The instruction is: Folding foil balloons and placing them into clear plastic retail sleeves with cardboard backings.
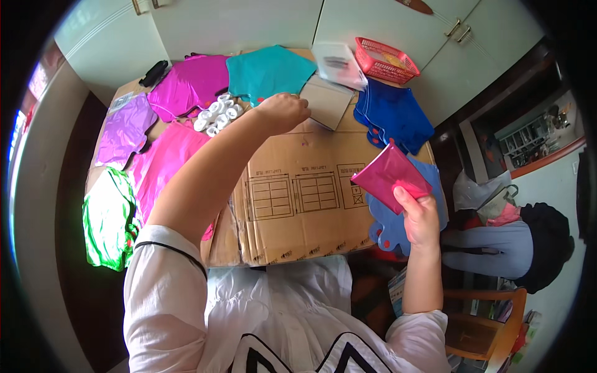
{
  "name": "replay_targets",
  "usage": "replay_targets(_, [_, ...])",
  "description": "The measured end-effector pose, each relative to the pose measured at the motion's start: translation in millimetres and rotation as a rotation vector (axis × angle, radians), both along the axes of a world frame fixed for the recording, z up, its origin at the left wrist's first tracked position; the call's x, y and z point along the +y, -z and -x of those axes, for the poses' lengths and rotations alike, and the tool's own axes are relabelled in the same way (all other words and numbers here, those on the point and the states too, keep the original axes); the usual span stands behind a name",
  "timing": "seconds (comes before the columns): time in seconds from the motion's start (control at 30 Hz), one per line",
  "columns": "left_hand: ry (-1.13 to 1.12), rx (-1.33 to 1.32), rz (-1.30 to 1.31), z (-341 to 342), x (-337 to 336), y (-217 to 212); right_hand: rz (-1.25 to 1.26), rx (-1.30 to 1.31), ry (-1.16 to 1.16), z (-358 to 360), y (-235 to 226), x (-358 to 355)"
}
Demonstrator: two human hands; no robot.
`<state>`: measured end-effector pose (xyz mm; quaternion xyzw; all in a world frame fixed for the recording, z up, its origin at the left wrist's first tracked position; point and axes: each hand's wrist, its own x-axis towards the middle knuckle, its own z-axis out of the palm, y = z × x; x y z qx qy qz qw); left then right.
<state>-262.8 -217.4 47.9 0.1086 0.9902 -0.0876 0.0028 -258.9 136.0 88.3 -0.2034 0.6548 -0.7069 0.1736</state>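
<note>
My right hand (421, 214) grips a flat, glossy dark pink folded pouch (392, 176), thumb on top, above the right side of the table. My left hand (283, 114) reaches across to the far middle, its fingers curled beside a flat brown cardboard piece (326, 102) and the near edge of a teal fabric piece (267, 71). Whatever lies in those fingers is hidden. Left of that hand sits a pile of white ring-shaped pieces (217, 116). A light blue fabric piece (388, 221) with red dots lies under and beside my right hand.
Cardboard (273, 161) covers the table. Magenta (189, 84), purple (124, 127), pink (163, 158), green (107, 217) and dark blue (398, 115) shiny pieces ring it. A clear plastic packet (340, 64) and red basket (385, 61) stand at the back; a wooden chair (507, 323) is right.
</note>
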Motion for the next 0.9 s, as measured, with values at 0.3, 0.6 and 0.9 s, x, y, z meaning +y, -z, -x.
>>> replay_targets(0.3, [-0.014, -0.067, -0.492, 9, 4, -21, 0.031, -0.031, 0.021, 6, 9, 13])
replay_targets(0.6, [-0.145, -0.167, -0.587, 8, 17, -51, 0.065, -0.042, 0.03, 4, 11, 18])
replay_targets(0.9, [-0.23, -0.204, -0.774, 10, 9, -69, 0.209, -0.141, -0.043, 13, 0, 16])
